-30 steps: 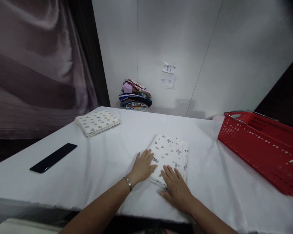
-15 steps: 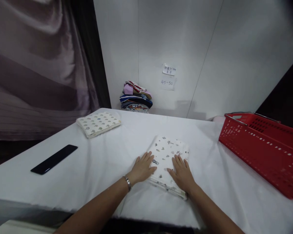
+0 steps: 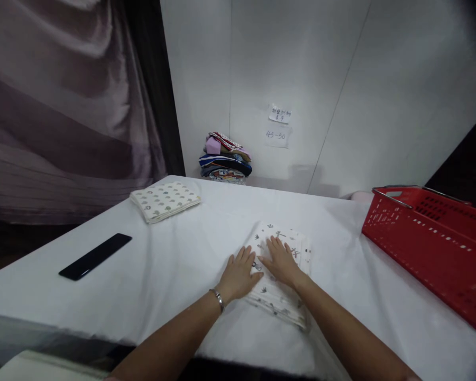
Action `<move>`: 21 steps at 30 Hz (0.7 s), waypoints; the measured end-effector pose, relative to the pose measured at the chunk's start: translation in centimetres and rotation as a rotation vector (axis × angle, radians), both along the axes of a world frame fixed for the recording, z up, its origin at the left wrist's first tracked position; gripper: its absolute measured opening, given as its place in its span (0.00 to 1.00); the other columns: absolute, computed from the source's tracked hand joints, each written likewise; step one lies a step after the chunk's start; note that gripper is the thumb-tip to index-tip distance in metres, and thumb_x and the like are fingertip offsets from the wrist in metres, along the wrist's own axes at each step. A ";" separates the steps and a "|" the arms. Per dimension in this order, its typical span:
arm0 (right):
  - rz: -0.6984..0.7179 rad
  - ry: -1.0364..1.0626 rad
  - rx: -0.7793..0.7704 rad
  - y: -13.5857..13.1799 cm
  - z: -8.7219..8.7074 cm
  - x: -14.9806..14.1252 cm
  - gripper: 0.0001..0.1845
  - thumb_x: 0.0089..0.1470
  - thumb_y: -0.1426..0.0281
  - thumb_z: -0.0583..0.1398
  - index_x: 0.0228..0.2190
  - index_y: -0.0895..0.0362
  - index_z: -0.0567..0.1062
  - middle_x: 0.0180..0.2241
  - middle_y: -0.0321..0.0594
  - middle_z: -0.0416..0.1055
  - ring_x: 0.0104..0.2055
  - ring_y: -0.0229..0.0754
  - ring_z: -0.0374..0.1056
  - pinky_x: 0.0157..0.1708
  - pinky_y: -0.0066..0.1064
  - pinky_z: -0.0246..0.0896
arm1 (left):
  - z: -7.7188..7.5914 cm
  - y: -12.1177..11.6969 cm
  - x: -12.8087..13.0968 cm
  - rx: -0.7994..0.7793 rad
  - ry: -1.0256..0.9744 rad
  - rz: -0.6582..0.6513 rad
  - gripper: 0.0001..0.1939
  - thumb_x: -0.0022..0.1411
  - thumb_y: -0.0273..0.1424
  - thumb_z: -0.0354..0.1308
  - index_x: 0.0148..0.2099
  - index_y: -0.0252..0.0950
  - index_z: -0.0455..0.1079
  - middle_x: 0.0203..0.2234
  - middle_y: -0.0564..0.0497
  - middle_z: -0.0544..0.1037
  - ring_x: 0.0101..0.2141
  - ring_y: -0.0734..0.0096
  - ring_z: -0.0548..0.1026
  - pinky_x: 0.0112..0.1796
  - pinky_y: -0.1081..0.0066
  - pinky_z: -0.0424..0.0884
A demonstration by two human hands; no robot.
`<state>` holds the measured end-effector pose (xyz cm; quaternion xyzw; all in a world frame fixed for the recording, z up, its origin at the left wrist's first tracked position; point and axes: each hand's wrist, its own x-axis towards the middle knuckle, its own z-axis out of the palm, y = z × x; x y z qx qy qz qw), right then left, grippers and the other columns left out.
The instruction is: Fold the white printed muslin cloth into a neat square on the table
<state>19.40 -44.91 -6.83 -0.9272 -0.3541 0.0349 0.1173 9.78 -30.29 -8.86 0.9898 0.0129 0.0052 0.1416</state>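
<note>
A folded white cloth (image 3: 272, 301) printed with small grey palm trees and leaves lies on the white-covered table (image 3: 190, 264) in front of me. My left hand (image 3: 239, 272) rests on its left edge, fingers stretched out and flat. Across the middle of the cloth's top lies my right hand (image 3: 281, 260), open, palm down, with its fingers pointing away from me. Parts of the print are hidden under both hands. Neither hand grips the fabric.
Another folded cloth (image 3: 165, 201), cream with a small repeated print, lies at the far left. Nearer is a flat black slab (image 3: 95, 256). A red plastic basket (image 3: 432, 248) stands on the right. Behind the table is a stack of folded textiles (image 3: 226, 159) by the wall.
My right hand has moved from the cloth's near right corner up and then left across its top. My left hand has stayed at the left edge. The view has turned slightly left.
</note>
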 end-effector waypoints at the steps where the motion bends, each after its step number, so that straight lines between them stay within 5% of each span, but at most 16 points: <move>1: 0.008 0.005 0.002 1.4 0.3 0.7 0.38 0.58 0.51 0.44 0.61 0.64 0.50 0.64 0.49 0.40 0.65 0.49 0.32 0.60 0.46 0.29 | 0.1 0.0 0.0 0.005 0.007 0.001 0.35 0.61 0.48 0.40 0.65 0.34 0.46 0.64 0.47 0.44 0.63 0.56 0.41 0.57 0.48 0.47; 6: -0.045 -0.057 0.034 6.0 -0.6 4.3 0.36 0.59 0.54 0.44 0.61 0.64 0.50 0.64 0.48 0.38 0.66 0.48 0.29 0.60 0.43 0.24 | 0.5 -0.1 -0.3 0.023 0.036 0.012 0.34 0.62 0.48 0.39 0.65 0.36 0.47 0.64 0.48 0.43 0.63 0.58 0.40 0.57 0.50 0.47; 12: -0.049 -0.033 0.012 6.0 -3.3 5.8 0.37 0.59 0.52 0.41 0.61 0.64 0.49 0.64 0.48 0.37 0.65 0.48 0.30 0.60 0.44 0.23 | 0.3 -0.1 -0.1 0.036 0.023 0.014 0.34 0.62 0.47 0.40 0.65 0.34 0.47 0.64 0.47 0.44 0.63 0.58 0.41 0.57 0.50 0.47; 21: -0.042 0.025 -0.047 5.1 -1.3 6.8 0.37 0.58 0.50 0.41 0.60 0.60 0.52 0.64 0.46 0.41 0.65 0.47 0.35 0.59 0.43 0.31 | 0.3 0.0 -0.1 0.025 0.010 0.018 0.34 0.62 0.46 0.40 0.65 0.35 0.48 0.64 0.48 0.43 0.63 0.58 0.41 0.57 0.51 0.50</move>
